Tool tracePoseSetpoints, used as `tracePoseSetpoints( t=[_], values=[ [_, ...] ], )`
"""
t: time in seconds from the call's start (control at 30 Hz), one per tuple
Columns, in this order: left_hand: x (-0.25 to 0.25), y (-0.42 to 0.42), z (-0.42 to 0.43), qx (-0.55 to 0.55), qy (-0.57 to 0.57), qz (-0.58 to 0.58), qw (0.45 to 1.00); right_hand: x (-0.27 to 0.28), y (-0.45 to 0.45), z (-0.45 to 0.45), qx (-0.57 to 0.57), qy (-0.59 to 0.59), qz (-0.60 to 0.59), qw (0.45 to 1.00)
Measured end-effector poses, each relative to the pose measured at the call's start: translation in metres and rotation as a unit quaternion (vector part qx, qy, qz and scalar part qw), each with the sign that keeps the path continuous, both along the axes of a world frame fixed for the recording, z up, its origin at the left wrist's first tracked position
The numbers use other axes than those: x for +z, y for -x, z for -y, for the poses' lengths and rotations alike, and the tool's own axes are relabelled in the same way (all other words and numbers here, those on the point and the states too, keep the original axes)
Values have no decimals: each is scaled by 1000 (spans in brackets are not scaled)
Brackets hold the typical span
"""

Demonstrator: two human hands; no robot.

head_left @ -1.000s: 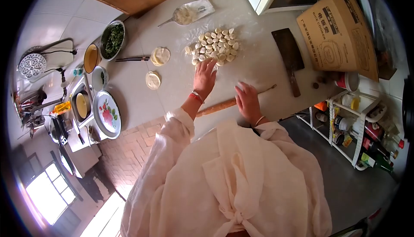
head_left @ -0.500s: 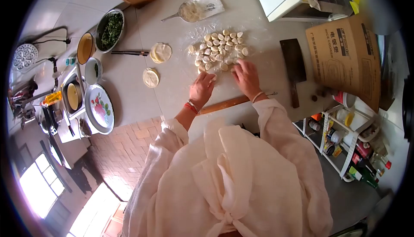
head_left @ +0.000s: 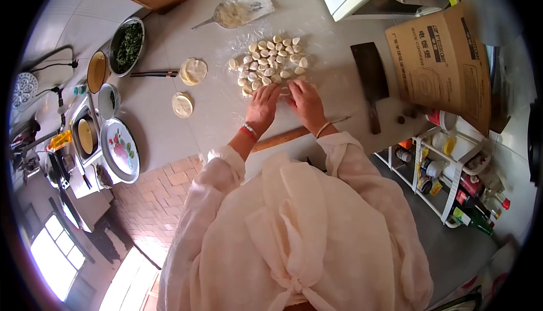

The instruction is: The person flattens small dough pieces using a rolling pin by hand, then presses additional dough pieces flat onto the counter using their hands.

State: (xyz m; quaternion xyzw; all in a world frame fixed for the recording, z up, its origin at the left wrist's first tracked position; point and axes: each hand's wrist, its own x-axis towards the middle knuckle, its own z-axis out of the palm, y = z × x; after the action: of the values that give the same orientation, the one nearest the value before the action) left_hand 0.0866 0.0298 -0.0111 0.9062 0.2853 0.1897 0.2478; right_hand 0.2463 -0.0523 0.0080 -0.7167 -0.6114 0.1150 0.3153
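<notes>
Several small floured dough pieces [head_left: 270, 60] lie clustered on the pale countertop. At the cluster's near edge, my left hand [head_left: 262, 107] and my right hand [head_left: 306, 106] are close together with fingers curled inward. A pale dough piece [head_left: 284, 92] shows between their fingertips, partly hidden by the fingers. Just below my hands, a wooden rolling pin [head_left: 285, 139] lies along the counter's front edge, partly covered by my arms. Left of the cluster are a stack of round dough wrappers [head_left: 194, 71] and a smaller stack of wrappers [head_left: 182, 105].
A metal scoop with flour [head_left: 235, 12] lies at the back. Chopsticks [head_left: 154, 74], a bowl of chopped greens [head_left: 128, 45] and a flowered enamel tray [head_left: 119, 150] are on the left. To the right are a cleaver [head_left: 369, 76], a rice cooker carton [head_left: 435, 65] and a bottle rack [head_left: 447, 175].
My right hand has moved in beside my left, and their fingertips now meet around a dough piece. The whole view has shifted, so the counter items appear further left and slightly higher.
</notes>
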Motion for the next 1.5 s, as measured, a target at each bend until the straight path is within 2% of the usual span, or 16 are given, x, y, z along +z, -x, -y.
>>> tracePoseSetpoints(
  t=[0.1,0.2,0.33,0.43,0.57,0.63,0.73,0.83,0.93,1.07,1.1,1.13,1.27,1.3,1.43,1.5],
  values=[
    [-4,19,14,12,22,-6,1000,3,-16,24,-85,-13,-2,996],
    [-4,20,15,60,95,-10,994,-3,-29,45,-129,47,-40,990],
    [-9,-4,6,116,109,20,987,-11,-33,31,-83,69,-3,994],
    [-7,-9,6,124,108,2,986,-19,-31,23,-126,81,-27,988],
    [1,5,12,104,143,-73,982,-36,-48,37,-168,26,-129,977],
    [12,6,18,95,115,-56,987,-37,-52,43,-184,11,-138,973],
    [23,-8,18,62,93,-13,994,-39,-54,39,-182,76,-259,945],
    [30,-27,11,17,108,14,994,-36,-54,31,-246,87,-216,941],
    [28,-46,8,-32,110,9,993,-24,-58,24,-264,36,-84,960],
    [8,-72,8,-73,94,-8,993,-24,-63,3,-154,29,28,987],
    [3,-76,11,-32,111,9,993,-33,-62,-6,-133,9,43,990],
    [12,-80,7,-7,174,23,985,-27,-61,-13,-106,0,28,994],
    [12,-83,1,61,255,105,959,0,-52,-23,-90,-45,-43,994],
    [12,-85,-2,86,330,140,930,8,-51,-22,-91,-5,-43,995],
    [2,-81,-17,108,586,190,780,7,-46,-19,-46,-41,-166,984],
    [5,-79,-22,119,608,206,758,3,-48,-19,-56,-25,-259,964]
  ],
)
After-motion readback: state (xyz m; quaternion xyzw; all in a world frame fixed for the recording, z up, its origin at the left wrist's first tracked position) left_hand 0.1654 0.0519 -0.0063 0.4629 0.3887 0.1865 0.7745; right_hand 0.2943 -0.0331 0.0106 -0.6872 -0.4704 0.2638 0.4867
